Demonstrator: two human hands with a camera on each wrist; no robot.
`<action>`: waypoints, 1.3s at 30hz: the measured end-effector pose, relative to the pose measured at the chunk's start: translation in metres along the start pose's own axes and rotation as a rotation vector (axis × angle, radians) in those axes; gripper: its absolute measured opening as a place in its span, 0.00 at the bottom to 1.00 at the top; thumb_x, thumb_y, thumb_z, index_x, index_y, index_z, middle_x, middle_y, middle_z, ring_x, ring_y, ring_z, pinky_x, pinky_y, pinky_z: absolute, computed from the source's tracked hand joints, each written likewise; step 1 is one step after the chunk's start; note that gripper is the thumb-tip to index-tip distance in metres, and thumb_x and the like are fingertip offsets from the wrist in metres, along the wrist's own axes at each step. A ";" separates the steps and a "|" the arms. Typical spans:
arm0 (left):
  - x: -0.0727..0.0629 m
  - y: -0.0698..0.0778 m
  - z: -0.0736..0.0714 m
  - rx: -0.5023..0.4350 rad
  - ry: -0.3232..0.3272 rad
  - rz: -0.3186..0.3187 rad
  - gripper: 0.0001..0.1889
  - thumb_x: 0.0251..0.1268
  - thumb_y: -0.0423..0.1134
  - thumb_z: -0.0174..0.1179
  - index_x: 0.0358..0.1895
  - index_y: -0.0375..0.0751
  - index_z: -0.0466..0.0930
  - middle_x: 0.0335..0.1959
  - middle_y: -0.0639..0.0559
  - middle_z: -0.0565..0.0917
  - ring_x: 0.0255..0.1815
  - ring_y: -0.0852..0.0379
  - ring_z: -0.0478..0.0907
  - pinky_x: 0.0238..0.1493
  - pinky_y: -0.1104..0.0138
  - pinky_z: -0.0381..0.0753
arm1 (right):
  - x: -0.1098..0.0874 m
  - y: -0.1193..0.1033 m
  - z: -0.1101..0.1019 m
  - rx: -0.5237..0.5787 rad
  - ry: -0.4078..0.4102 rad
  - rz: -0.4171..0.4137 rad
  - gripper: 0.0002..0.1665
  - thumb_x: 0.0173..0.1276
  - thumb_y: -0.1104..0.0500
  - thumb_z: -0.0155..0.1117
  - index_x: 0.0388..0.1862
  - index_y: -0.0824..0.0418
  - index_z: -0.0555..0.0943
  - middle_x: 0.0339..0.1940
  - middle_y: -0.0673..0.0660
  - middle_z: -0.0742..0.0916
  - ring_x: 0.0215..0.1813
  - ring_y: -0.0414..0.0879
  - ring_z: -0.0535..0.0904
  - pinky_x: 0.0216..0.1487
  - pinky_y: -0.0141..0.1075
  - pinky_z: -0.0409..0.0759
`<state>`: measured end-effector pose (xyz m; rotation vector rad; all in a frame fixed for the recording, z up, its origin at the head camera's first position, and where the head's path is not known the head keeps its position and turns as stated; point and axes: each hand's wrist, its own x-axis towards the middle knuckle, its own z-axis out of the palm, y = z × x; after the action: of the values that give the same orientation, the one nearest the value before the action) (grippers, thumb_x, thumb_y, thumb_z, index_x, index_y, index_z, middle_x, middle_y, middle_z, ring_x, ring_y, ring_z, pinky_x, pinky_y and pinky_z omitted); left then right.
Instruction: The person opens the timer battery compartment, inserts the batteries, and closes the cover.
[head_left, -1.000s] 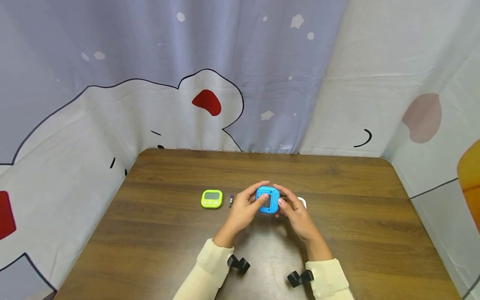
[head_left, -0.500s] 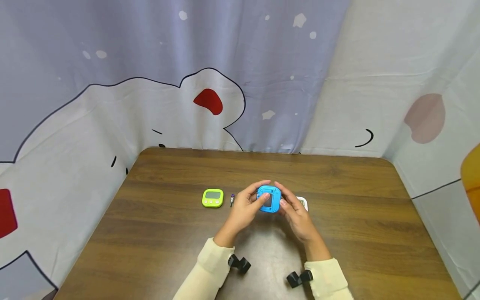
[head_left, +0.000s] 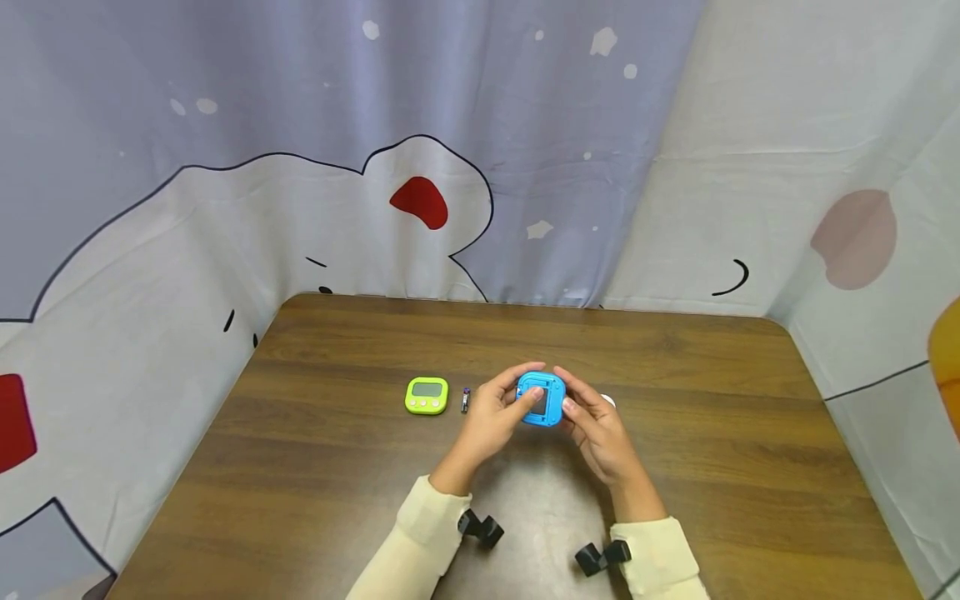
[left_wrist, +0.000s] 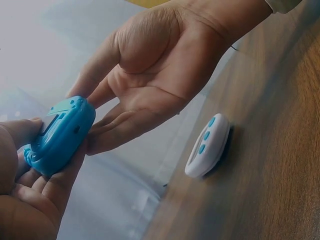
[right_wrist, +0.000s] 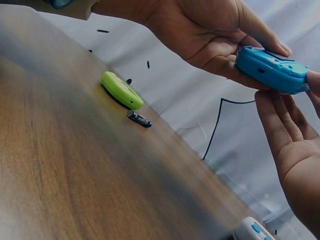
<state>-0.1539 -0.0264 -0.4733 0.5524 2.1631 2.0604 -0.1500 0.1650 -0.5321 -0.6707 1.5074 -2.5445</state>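
A blue digital timer (head_left: 553,407) is held above the table between both hands, its back turned up. A dark rectangular area shows on that back. My left hand (head_left: 489,418) grips the timer's left side, thumb lying across the back and fingers beneath. At the other side, my right hand (head_left: 602,432) pinches the edge, with its thumb (left_wrist: 92,75) on top and fingers below. To the left on the table lie a small battery (head_left: 466,400) and a lime-green timer (head_left: 427,396). A white timer with blue buttons (left_wrist: 207,145) is mostly hidden behind the right hand in the head view.
The brown wooden table (head_left: 337,483) reaches back to a printed curtain (head_left: 555,167), which also hangs along the sides. Each cream sleeve carries a black wrist camera mount (head_left: 481,528).
Both hands still hold the blue timer in nearly the same pose. The white timer shows less from behind the right hand than half a second ago. The view has shifted slightly.
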 end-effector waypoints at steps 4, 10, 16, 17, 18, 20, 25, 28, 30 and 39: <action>0.001 0.000 0.000 0.009 0.001 0.005 0.19 0.72 0.37 0.58 0.64 0.39 0.74 0.51 0.41 0.83 0.46 0.57 0.82 0.39 0.67 0.83 | 0.001 -0.002 0.000 0.004 0.015 0.012 0.26 0.77 0.70 0.46 0.72 0.64 0.67 0.61 0.54 0.80 0.56 0.43 0.78 0.52 0.34 0.80; 0.001 0.000 0.001 0.015 0.011 0.005 0.19 0.71 0.36 0.58 0.63 0.39 0.75 0.50 0.41 0.83 0.45 0.58 0.83 0.39 0.67 0.83 | 0.000 -0.005 0.001 -0.019 0.018 0.013 0.25 0.76 0.70 0.47 0.71 0.65 0.67 0.59 0.55 0.80 0.54 0.43 0.79 0.50 0.35 0.81; 0.001 0.002 0.003 0.014 0.013 0.023 0.19 0.70 0.35 0.59 0.63 0.39 0.75 0.51 0.40 0.83 0.47 0.56 0.83 0.41 0.67 0.83 | 0.000 -0.006 0.002 -0.032 0.040 -0.006 0.25 0.76 0.71 0.47 0.70 0.67 0.68 0.59 0.55 0.81 0.54 0.43 0.79 0.51 0.35 0.81; 0.001 0.002 0.003 0.016 0.011 0.025 0.19 0.70 0.34 0.59 0.62 0.39 0.75 0.51 0.40 0.83 0.47 0.56 0.83 0.41 0.66 0.83 | 0.000 -0.006 0.002 -0.036 0.044 -0.009 0.25 0.76 0.71 0.48 0.70 0.67 0.68 0.59 0.55 0.81 0.54 0.43 0.79 0.51 0.35 0.81; 0.001 0.002 0.003 0.016 0.009 0.025 0.19 0.70 0.34 0.59 0.62 0.38 0.75 0.51 0.40 0.83 0.47 0.56 0.83 0.41 0.66 0.83 | 0.000 -0.005 0.002 -0.040 0.047 -0.011 0.25 0.76 0.71 0.48 0.70 0.67 0.68 0.59 0.55 0.81 0.54 0.43 0.79 0.51 0.35 0.81; 0.002 -0.001 0.002 0.025 0.007 0.026 0.19 0.70 0.34 0.58 0.63 0.38 0.75 0.51 0.39 0.83 0.48 0.55 0.83 0.41 0.66 0.83 | 0.000 -0.005 0.003 -0.059 0.050 -0.017 0.25 0.76 0.71 0.48 0.70 0.68 0.68 0.59 0.55 0.81 0.55 0.43 0.79 0.52 0.36 0.80; 0.005 -0.021 0.000 0.030 0.006 0.034 0.19 0.71 0.34 0.58 0.63 0.41 0.74 0.52 0.41 0.82 0.50 0.53 0.82 0.42 0.65 0.83 | 0.001 -0.005 0.003 -0.140 0.030 -0.026 0.25 0.76 0.70 0.48 0.70 0.70 0.66 0.63 0.60 0.77 0.58 0.45 0.78 0.54 0.38 0.80; 0.007 -0.029 -0.001 0.020 0.001 0.044 0.19 0.70 0.37 0.59 0.63 0.46 0.74 0.51 0.42 0.83 0.50 0.54 0.82 0.42 0.65 0.84 | 0.001 -0.005 0.003 -0.174 0.020 -0.026 0.25 0.76 0.70 0.48 0.70 0.70 0.65 0.65 0.63 0.75 0.59 0.46 0.77 0.54 0.39 0.80; 0.007 -0.031 -0.002 0.020 -0.002 0.049 0.19 0.70 0.40 0.59 0.62 0.48 0.75 0.51 0.44 0.83 0.50 0.55 0.82 0.42 0.65 0.84 | 0.002 -0.005 0.003 -0.186 0.024 -0.021 0.25 0.76 0.69 0.48 0.70 0.70 0.65 0.65 0.65 0.74 0.59 0.46 0.77 0.55 0.39 0.80; 0.009 -0.035 -0.005 0.236 0.030 0.078 0.20 0.71 0.47 0.58 0.62 0.47 0.75 0.52 0.48 0.83 0.52 0.58 0.80 0.47 0.64 0.82 | 0.003 -0.005 0.006 -0.310 0.147 0.075 0.24 0.74 0.66 0.56 0.67 0.70 0.70 0.61 0.68 0.77 0.57 0.47 0.80 0.53 0.40 0.81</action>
<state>-0.1700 -0.0288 -0.5062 0.6433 2.4580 1.8717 -0.1500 0.1618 -0.5246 -0.4544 1.9613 -2.3741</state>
